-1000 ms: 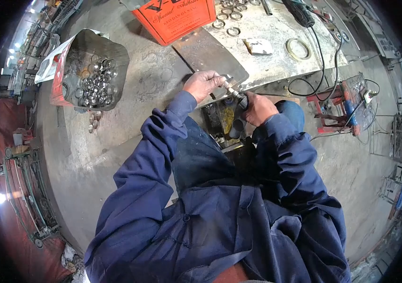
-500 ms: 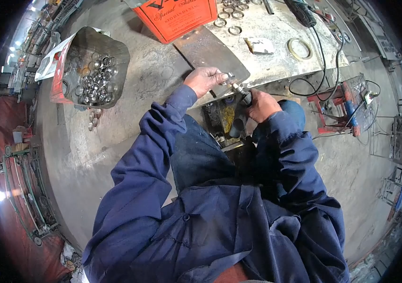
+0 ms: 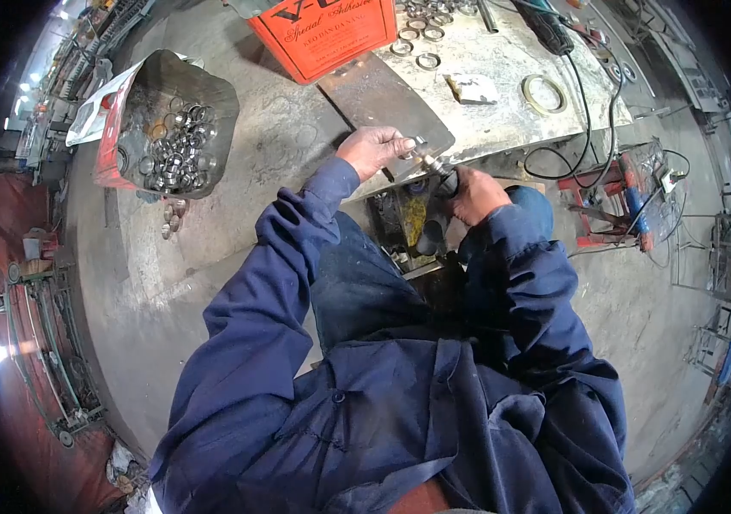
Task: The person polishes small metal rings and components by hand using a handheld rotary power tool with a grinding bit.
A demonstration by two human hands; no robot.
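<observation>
My left hand pinches a small shiny metal ring between thumb and fingers, above the front edge of the bench. Just to its right, my right hand is wrapped round a dark cylindrical tool with a bright metal end. That end points toward the ring and lies right beside it in this view. What the tool is exactly, I cannot tell. A dark machine part with a yellow face sits below my hands, between my knees.
A cut-open can full of metal rings stands at left, with a few loose rings below it. An orange adhesive tin, a metal plate, a large ring and a corded power tool rest on the bench.
Both hands keep nearly the same place and grip. The ring in my left hand has shifted very slightly; the surroundings have moved a little down in the view.
</observation>
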